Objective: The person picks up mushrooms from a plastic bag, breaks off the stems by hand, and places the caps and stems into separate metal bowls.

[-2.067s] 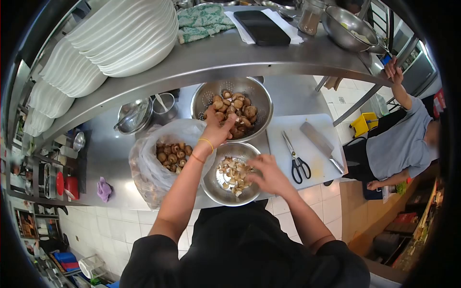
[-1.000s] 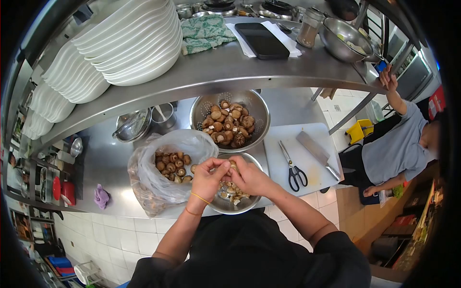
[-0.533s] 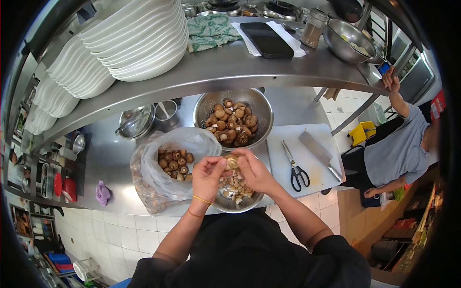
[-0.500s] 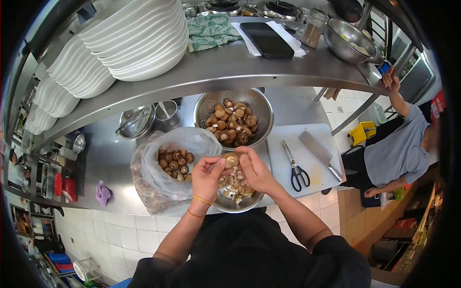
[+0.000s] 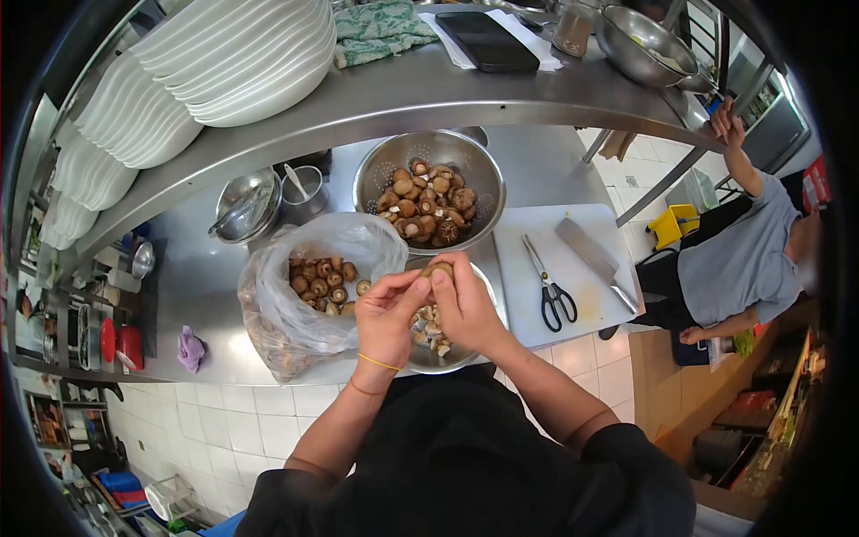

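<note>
Between my two hands is a brown mushroom, mostly covered by the fingers. My left hand grips it from the left, with a yellow band at the wrist. From the right, my right hand pinches the same mushroom. Below them sits a metal bowl with pale mushroom stems in it. A clear plastic bag of whole mushrooms stands open left of my hands. Beyond them, a steel colander holds a heap of brown mushrooms.
On the right, a white cutting board carries scissors and a cleaver. A steel shelf with stacked white plates and a phone crosses above. Another person stands at the right.
My view has tilted slightly, so the shelf and bowls sit higher. My right hand has closed in toward the left, its fingers now covering more of the mushroom.
</note>
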Available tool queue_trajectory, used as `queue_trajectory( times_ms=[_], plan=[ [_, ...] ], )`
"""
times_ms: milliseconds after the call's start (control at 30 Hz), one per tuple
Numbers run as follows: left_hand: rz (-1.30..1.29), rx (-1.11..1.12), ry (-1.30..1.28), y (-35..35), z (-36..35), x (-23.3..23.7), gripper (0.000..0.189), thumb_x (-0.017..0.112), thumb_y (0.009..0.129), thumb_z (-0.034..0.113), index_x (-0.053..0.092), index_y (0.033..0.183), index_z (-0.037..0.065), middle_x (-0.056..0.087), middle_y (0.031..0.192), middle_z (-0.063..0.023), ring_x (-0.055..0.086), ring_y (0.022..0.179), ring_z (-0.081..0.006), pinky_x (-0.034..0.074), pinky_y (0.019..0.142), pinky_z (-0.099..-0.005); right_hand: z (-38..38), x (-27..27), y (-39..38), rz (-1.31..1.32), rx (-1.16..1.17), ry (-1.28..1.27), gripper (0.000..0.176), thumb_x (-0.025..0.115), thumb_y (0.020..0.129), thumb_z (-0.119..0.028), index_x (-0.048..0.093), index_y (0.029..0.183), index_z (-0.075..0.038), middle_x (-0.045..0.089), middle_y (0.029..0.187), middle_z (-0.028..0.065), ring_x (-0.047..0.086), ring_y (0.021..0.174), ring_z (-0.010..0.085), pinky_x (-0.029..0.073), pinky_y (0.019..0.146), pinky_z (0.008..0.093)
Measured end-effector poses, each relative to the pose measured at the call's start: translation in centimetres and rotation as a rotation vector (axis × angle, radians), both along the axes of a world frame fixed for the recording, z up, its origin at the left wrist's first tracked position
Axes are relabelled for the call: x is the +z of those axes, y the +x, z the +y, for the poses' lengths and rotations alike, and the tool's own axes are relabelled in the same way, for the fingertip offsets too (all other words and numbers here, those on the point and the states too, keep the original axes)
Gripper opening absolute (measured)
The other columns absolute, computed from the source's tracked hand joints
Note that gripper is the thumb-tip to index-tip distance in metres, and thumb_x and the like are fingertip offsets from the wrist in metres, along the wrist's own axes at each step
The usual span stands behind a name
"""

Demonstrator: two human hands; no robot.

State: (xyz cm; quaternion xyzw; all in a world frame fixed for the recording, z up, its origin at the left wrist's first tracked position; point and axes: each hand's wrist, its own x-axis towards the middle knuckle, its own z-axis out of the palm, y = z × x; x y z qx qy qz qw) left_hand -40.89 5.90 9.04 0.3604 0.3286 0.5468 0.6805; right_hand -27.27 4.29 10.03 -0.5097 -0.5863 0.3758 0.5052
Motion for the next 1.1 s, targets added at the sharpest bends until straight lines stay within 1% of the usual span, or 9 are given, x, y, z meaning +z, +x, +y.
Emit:
queue_trajectory(
  times_ms=[267,500,567,667,767,900,967,1033,1100],
  plan=[
    [0.202,0.118,0.159,0.3,-0.6,0.4,0.022,0.066,0.094,0.002,0.066,0.114,-0.005,0.070,0.103,-0.0088,0.064,0.091,-0.0092,0.052,0.082,-0.0225,0.6,-1.6,-0.4,-0.084,0.032,0.176,0.028,0.047,0.099,-0.015,0.044,0.122,0.001,0.059,0.101,0.0205,0.062,0.087,0.0334,0.049,0.078,0.0406],
    [0.233,0.195,0.200,0.9,-0.4,0.3,0.020,0.065,0.095,0.004,0.068,0.112,-0.006,0.071,0.100,-0.0082,0.064,0.088,-0.0081,0.052,0.078,-0.0208,1.1,-1.0,-0.2,-0.107,0.075,0.155,0.030,0.048,0.099,-0.015,0.043,0.124,0.001,0.060,0.102,0.0212,0.063,0.091,0.0356,0.049,0.080,0.0422],
    [0.258,0.244,0.242,1.1,-0.4,0.1,0.018,0.063,0.095,0.002,0.067,0.111,-0.007,0.070,0.097,-0.0071,0.063,0.085,-0.0068,0.051,0.074,-0.0197,1.1,-1.0,-0.4,-0.135,0.067,0.191,0.029,0.046,0.099,-0.010,0.042,0.125,0.000,0.060,0.104,0.0170,0.062,0.091,0.0278,0.050,0.082,0.0381],
    [0.260,0.245,0.232,1.1,-0.4,0.4,0.018,0.063,0.095,0.002,0.068,0.110,-0.007,0.070,0.097,-0.0076,0.063,0.085,-0.0072,0.051,0.074,-0.0201,1.1,-1.2,-0.5,-0.079,0.071,0.157,0.030,0.048,0.099,-0.014,0.043,0.124,0.000,0.060,0.105,0.0207,0.063,0.092,0.0337,0.049,0.082,0.0407],
    [0.285,0.213,0.169,0.7,-0.1,0.7,0.019,0.064,0.095,0.002,0.067,0.111,-0.007,0.071,0.098,-0.0080,0.064,0.086,-0.0077,0.052,0.074,-0.0206,1.3,-1.6,-0.5,-0.087,0.071,0.216,0.030,0.047,0.099,-0.014,0.043,0.125,0.001,0.059,0.106,0.0189,0.063,0.091,0.0310,0.049,0.082,0.0400],
    [0.226,0.154,0.220,0.5,0.1,1.0,0.019,0.064,0.095,0.002,0.066,0.111,-0.006,0.070,0.102,-0.0091,0.065,0.087,-0.0089,0.052,0.075,-0.0204,1.6,-1.3,0.5,-0.032,0.095,0.221,0.032,0.048,0.101,-0.016,0.042,0.127,0.000,0.059,0.108,0.0172,0.062,0.093,0.0261,0.050,0.083,0.0377],
    [-0.017,0.097,0.084,0.3,0.2,1.1,0.019,0.065,0.094,0.001,0.064,0.111,-0.004,0.069,0.107,-0.0111,0.065,0.091,-0.0111,0.053,0.079,-0.0232,1.8,-0.6,1.0,0.200,0.160,0.086,0.034,0.050,0.103,-0.020,0.041,0.129,0.000,0.060,0.108,0.0165,0.062,0.096,0.0217,0.050,0.084,0.0355],
    [0.001,0.090,0.068,0.1,0.2,0.2,0.019,0.064,0.093,0.001,0.063,0.112,-0.003,0.068,0.109,-0.0119,0.066,0.092,-0.0135,0.054,0.079,-0.0260,2.2,-0.9,1.5,0.096,0.121,0.115,0.032,0.050,0.104,-0.023,0.046,0.127,-0.001,0.061,0.109,0.0155,0.061,0.098,0.0187,0.050,0.083,0.0335],
    [0.018,0.078,0.048,0.1,0.0,-0.4,0.020,0.064,0.093,0.000,0.061,0.112,-0.002,0.067,0.111,-0.0127,0.066,0.093,-0.0159,0.055,0.079,-0.0289,2.1,-0.7,1.5,0.056,0.058,-0.038,0.029,0.049,0.104,-0.023,0.051,0.123,-0.001,0.063,0.110,0.0148,0.063,0.097,0.0202,0.050,0.083,0.0327]
  ],
)
